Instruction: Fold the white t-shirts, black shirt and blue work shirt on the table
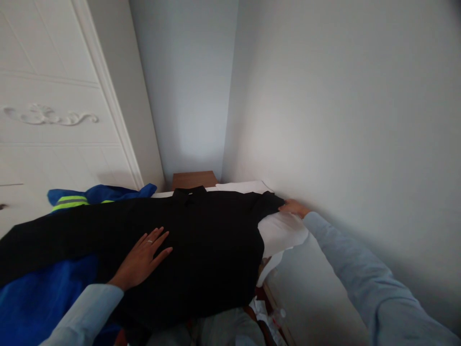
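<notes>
A black long-sleeved shirt (pixel 216 240) lies spread out in front of me, its collar at the far edge and one sleeve stretching off to the left. My left hand (pixel 144 257) rests flat on the shirt's front with fingers spread, a ring on one finger. Over by the wall, my right hand (pixel 293 207) has its fingers closed on the end of the shirt's right sleeve. White cloth (pixel 283 233) shows beneath that sleeve. Under the shirt's left side lies a blue garment (pixel 54 288) with yellow-green and grey bands.
A white wardrobe (pixel 54 158) with a carved ornament stands at the left. Behind the shirt is a brown wooden piece (pixel 192 179) in the corner. The grey wall (pixel 342 120) runs close along the right. Papers and a clear plastic item (pixel 279 316) lie low at the right.
</notes>
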Available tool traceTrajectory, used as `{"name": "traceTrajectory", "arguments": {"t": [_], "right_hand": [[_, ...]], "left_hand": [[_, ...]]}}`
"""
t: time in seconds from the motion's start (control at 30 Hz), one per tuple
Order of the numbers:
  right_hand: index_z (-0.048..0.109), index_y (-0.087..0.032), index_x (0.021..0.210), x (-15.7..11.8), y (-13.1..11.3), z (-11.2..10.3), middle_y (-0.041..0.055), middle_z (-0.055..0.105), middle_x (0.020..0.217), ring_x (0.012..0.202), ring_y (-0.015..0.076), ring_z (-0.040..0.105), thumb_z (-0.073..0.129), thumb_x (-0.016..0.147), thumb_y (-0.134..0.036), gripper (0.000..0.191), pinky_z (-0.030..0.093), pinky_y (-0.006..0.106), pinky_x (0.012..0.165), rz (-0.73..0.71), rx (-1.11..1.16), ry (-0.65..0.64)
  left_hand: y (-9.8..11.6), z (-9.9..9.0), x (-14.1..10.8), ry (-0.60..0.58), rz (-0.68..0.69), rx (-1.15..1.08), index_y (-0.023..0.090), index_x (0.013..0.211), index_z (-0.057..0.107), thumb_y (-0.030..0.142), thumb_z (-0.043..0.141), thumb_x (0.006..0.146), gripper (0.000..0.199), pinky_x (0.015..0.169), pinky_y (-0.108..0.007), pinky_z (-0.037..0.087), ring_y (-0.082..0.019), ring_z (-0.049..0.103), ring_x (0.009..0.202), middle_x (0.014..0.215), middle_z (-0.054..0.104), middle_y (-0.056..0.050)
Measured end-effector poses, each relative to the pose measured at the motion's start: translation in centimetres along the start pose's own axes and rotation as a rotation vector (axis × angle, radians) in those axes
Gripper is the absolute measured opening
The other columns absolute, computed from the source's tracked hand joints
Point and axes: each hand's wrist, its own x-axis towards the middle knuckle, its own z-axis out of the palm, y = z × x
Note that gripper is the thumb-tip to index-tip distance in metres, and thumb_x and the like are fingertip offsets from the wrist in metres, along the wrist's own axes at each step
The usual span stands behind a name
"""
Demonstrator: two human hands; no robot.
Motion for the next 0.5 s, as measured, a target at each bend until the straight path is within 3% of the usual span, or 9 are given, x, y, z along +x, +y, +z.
{"name": "traceTrajectory", "arguments": {"t": [0.2,0.4,0.5], "right_hand": [[0.062,-0.018,0.062,0.7,-0.8,1.0,0.0065,0.066,0.07,0.099,0.0284,0.066,0.077,0.064,-0.025,0.017,0.053,0.036,0.087,0.065,-0.001,0.068],[0.063,-0.021,0.094,-1.0,-0.3,0.0,0.0068,0.07,0.109,0.106,0.0202,0.066,0.057,0.087,-0.04,0.021,0.059,0.03,0.084,0.033,0.192,0.152],[0.06,-0.021,0.097,-1.8,0.6,-0.2,0.01,0.07,0.11,0.097,0.0214,0.07,0.057,0.088,-0.037,0.018,0.062,0.033,0.08,0.103,0.231,0.141]], "left_hand": [[0.0,-0.3,0.0,-0.002,0.004,-0.007,0.021,0.146,0.052,0.064,0.038,0.096,0.067,0.118,-0.053,0.034,-0.03,0.043,0.143,0.153,0.046,-0.012],[0.1,-0.4,0.0,-0.005,0.005,-0.009,0.022,0.146,0.052,0.065,0.038,0.096,0.067,0.119,-0.052,0.034,-0.03,0.042,0.143,0.153,0.045,-0.011],[0.0,-0.2,0.1,-0.006,-0.003,-0.005,0.02,0.145,0.053,0.067,0.036,0.096,0.07,0.118,-0.052,0.034,-0.03,0.043,0.143,0.152,0.047,-0.012]]}}
